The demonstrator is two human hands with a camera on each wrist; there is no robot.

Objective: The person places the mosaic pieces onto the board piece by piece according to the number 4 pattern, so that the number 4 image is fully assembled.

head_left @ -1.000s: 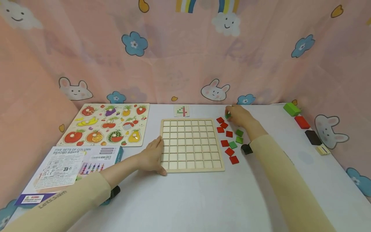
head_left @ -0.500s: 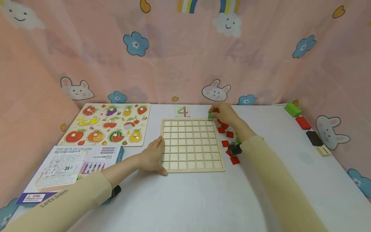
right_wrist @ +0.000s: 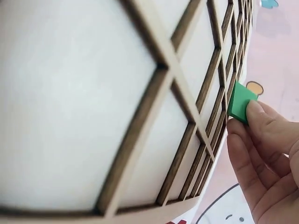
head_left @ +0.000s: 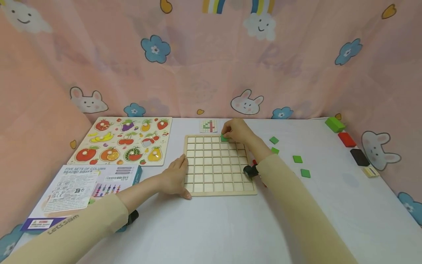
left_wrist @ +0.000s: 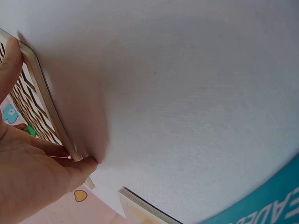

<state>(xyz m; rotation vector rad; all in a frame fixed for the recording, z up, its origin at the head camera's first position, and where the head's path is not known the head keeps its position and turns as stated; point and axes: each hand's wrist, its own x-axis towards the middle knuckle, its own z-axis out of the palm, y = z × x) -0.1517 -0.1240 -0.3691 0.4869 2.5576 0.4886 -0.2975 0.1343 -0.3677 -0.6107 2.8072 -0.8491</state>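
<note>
Grid board (head_left: 217, 165): all visible cells hold nothing. Right hand (head_left: 235, 131) pinches a green tile (head_left: 224, 138) over the board's far row, at 12 o'clock. Left hand (head_left: 174, 178), fingers straight, presses the board's near-left edge at 8 o'clock. Loose green tiles (head_left: 298, 159) lie at 3 o'clock. Pattern card (head_left: 208, 126) lies just beyond the board. Fruit puzzle (head_left: 123, 140) at 10 o'clock; box (head_left: 82, 190) at 8 o'clock.

Green tile (head_left: 224, 138) on pale wooden grid board (head_left: 217, 179); pink curtain (head_left: 204, 58) with blue flowers.
</note>
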